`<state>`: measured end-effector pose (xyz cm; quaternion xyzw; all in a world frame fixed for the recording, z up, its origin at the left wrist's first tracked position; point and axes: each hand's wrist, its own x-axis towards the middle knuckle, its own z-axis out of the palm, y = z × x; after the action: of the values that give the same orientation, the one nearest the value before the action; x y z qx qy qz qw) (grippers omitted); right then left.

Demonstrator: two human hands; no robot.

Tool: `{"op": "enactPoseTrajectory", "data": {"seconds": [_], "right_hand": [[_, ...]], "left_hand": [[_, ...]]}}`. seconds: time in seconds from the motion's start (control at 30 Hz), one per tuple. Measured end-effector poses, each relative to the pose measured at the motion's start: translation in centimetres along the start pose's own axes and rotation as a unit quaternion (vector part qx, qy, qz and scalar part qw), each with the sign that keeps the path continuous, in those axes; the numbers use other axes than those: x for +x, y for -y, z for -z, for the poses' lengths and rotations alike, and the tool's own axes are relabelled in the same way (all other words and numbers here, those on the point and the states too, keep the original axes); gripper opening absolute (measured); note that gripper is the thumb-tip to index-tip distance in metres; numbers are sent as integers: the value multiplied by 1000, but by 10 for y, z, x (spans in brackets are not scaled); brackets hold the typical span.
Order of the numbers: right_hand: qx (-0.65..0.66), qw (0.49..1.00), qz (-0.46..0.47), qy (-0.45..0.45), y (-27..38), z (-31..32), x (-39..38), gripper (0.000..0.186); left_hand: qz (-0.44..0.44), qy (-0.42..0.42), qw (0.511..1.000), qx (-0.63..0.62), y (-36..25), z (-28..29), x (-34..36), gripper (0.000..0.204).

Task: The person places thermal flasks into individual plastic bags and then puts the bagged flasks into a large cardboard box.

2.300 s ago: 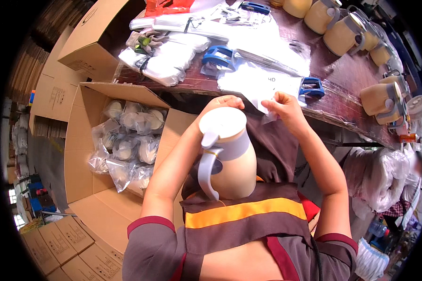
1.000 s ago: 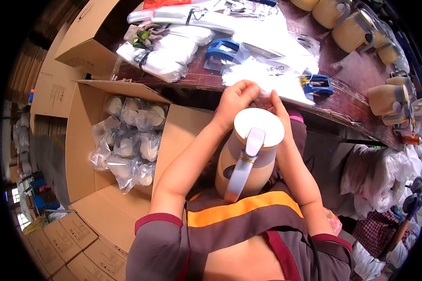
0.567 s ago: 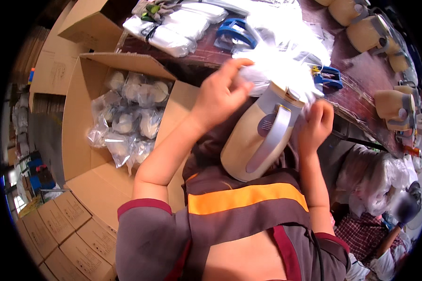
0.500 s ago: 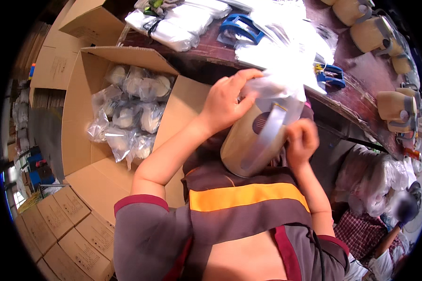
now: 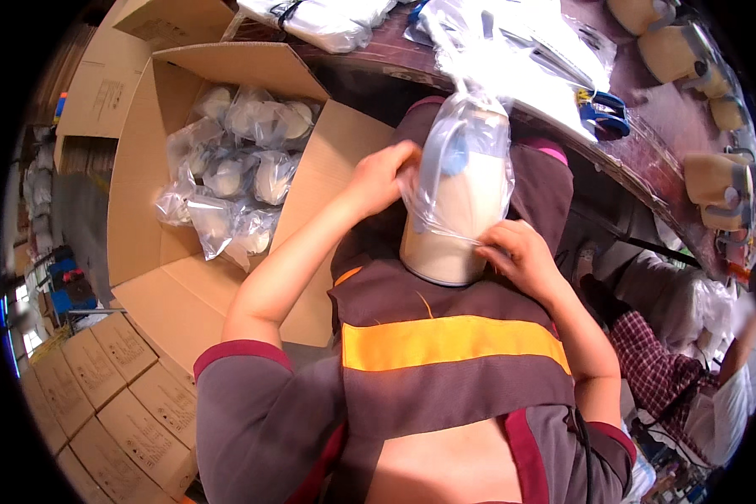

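A beige jug (image 5: 447, 262) with a grey handle (image 5: 435, 164) stands upright against my apron, between my thighs. A clear plastic bag (image 5: 489, 189) covers its upper part, and the bag's open rim sits low on the jug's body. My left hand (image 5: 385, 178) is closed on the bag's edge at the handle side. With bent fingers, my right hand (image 5: 519, 256) pinches the bag's rim at the right of the jug. The jug's base shows below the plastic.
Left of me, an open cardboard box (image 5: 155, 244) holds several bagged jugs (image 5: 227, 176). Flat white bags (image 5: 529, 50) and a blue tape dispenser (image 5: 603, 115) lie on the dark table (image 5: 647, 168). More jugs (image 5: 714, 189) stand along its right side. Another person (image 5: 672, 370) sits at lower right.
The bag has come down over the jug from its top. The handle has turned from the right to the left side. My left hand has moved lower, and my right hand now grips the rim.
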<state>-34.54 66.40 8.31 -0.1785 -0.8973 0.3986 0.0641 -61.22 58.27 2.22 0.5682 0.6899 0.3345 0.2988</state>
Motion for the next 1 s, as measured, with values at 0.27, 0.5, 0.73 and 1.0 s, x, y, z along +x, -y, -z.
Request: {"op": "enactPoseTrajectory", "data": {"seconds": [0.27, 0.5, 0.73, 1.0], "right_hand": [[177, 961, 52, 208, 39, -34, -2, 17], [255, 958, -1, 133, 61, -31, 20, 19], [398, 885, -191, 149, 33, -48, 7, 16], [377, 910, -145, 90, 11, -32, 29, 25]], "left_hand": [[78, 28, 912, -401, -35, 21, 7, 43], [123, -275, 928, -219, -6, 93, -19, 36], [281, -616, 734, -43, 89, 188, -255, 41], [366, -650, 425, -513, 286, 45, -366, 41]]}}
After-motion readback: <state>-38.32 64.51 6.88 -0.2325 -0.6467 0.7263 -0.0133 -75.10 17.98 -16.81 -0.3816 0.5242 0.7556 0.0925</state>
